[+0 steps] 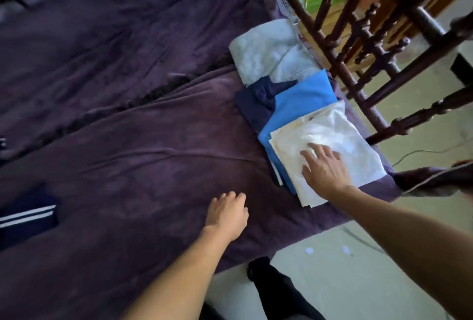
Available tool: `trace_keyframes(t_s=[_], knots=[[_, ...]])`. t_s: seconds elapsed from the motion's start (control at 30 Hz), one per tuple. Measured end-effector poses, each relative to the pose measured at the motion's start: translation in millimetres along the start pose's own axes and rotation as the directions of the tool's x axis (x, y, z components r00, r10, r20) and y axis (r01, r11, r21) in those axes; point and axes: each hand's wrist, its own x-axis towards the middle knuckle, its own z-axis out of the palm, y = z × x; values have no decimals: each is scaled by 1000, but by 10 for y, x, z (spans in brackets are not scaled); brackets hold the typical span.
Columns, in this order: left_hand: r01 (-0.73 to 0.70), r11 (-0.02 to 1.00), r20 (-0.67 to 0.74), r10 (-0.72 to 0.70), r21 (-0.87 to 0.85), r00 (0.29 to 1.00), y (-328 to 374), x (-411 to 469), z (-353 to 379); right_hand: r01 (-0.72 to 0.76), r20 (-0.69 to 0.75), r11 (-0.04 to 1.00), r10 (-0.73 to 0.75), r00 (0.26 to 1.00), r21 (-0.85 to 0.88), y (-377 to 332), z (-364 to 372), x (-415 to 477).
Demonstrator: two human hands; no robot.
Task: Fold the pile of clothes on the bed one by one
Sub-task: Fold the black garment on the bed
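Observation:
A folded cream-white cloth (pixel 340 137) lies on top of a stack near the bed's right edge. Under it are a folded blue garment (pixel 302 99) and a dark navy one (pixel 253 104). A pale grey folded piece (pixel 268 50) lies just beyond them. My right hand (pixel 323 169) rests flat on the cream cloth, fingers spread. My left hand (pixel 227 214) lies on the bare purple bedspread (pixel 128 140), fingers loosely curled, holding nothing. A navy garment with white stripes (pixel 25 217) shows at the left edge.
A dark turned-wood bed rail (pixel 358 63) runs along the far right side of the stack. The bed's near edge drops to a pale floor (pixel 332 281). A dark trouser leg (pixel 276 289) stands by the bed. A cable (pixel 422 152) trails on the floor.

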Motion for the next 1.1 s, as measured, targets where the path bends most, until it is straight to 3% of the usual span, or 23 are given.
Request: trace_keyframes(t_s=[0.2,0.47,0.63,0.83,1.1], knots=[[235,962,-35,-242,-143,970,-1122,-1322,399,139,91,982,-151,984,131,-1385,13,-579],[436,872,-54,-457,-221,888,-2461,-3198,1075,350,208,935,-354,912,60,-3326,100,-1514],[581,777,-37,-606,-243,795,-3192,-4123,1248,448,228,889,-458,859,95,-4370,23,-1814],[630,687,-89,-698,-362,711,-3916,-4627,1261,533,241,842,-536,809,83,-5398,-126,-1766],[637,642,-70,-726,-426,684,-5071,-4785,1094,527,340,842,-533,775,119,-6685,-9,-1240]])
